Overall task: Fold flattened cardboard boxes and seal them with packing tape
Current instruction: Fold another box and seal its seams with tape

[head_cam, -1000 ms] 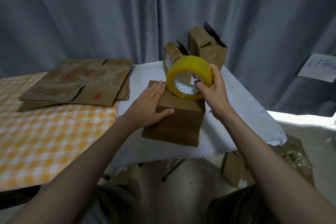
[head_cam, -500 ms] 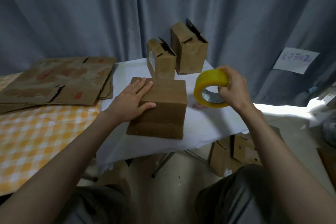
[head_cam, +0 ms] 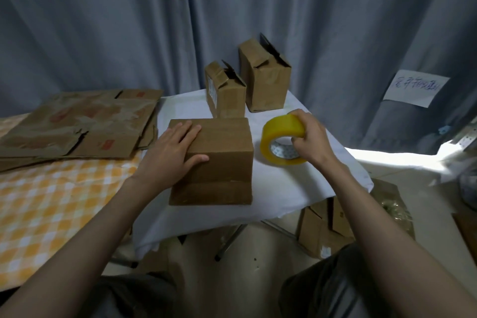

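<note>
Grey curtain behind everything, a paper note pinned to it up and right of the right hand. Table under both hands, white cloth on the working part, orange checked cloth off to the left of the left hand. Stack of flattened boxes lies on the checked part, left of and beyond the left hand, untouched. Folded box sits on the white cloth directly under the left hand and just left of the right hand; flaps look closed, top seam seems to run left-right, though any tape on it is hard to tell. Two more folded boxes stand beyond both hands, near the curtain, flaps partly open. Tape roll stands on edge just right of the box, apart from it, core facing the camera. Left hand spread flat, fingers straight, pressing on the box's top left part, thumb along the front edge. Right hand curled round the roll, fingers over the rim, thumb into the core. Right hand is nearer the tape; for sealing, the roll needs to go left onto the box top. Loose cardboard on the floor below the right forearm.
</note>
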### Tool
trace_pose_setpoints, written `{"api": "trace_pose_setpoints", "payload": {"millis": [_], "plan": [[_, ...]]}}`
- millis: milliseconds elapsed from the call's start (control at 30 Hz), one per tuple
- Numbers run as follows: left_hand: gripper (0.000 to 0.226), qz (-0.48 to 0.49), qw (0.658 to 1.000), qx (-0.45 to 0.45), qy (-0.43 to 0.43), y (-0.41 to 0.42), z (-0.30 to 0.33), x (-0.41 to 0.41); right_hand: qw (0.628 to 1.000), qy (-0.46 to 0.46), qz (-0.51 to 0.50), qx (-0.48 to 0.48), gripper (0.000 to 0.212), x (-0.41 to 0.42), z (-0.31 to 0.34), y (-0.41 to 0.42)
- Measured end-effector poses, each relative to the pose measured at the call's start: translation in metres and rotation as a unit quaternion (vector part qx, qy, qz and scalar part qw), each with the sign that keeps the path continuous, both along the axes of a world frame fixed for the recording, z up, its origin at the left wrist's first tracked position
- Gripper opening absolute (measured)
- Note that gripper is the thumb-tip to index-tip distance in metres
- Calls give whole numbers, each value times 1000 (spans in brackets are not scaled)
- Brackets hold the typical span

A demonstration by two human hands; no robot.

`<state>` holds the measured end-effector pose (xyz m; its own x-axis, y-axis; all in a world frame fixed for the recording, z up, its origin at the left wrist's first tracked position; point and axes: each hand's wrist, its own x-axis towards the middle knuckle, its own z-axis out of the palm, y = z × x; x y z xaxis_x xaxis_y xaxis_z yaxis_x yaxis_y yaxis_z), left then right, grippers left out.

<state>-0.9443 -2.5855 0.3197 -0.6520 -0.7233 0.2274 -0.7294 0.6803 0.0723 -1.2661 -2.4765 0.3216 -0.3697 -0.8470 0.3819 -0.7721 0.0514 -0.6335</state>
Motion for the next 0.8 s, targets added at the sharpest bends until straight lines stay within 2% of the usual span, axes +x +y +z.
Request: {"api": "trace_pose_setpoints", "payload": {"millis": [100, 200, 267, 367, 467, 667, 800], "plan": [[91, -2, 1000, 1, -15, -3, 12, 14, 999, -33, 30, -9, 63, 16, 3, -18], [89, -35, 996, 81, -8, -7, 28, 5, 997, -34, 70, -9, 57, 24, 0, -36], [100, -67, 991, 113, 7, -9, 31, -15, 995, -49, 86, -3, 57, 23, -4, -46], [111, -79, 992, 86, -38, -15, 23, -42, 994, -44, 101, 3, 57, 19, -4, -56], [110, -36, 995, 78, -41, -19, 9, -47, 994, -33, 108, 2, 57, 9, -3, -64], [109, -3, 998, 54, -41, -25, -3, -46, 989, -66, 121, 47, 61, 1, -24, -82], [109, 1, 997, 62, -48, -25, -2, -47, 987, -127, 94, 40, 58, -1, -32, -90]]}}
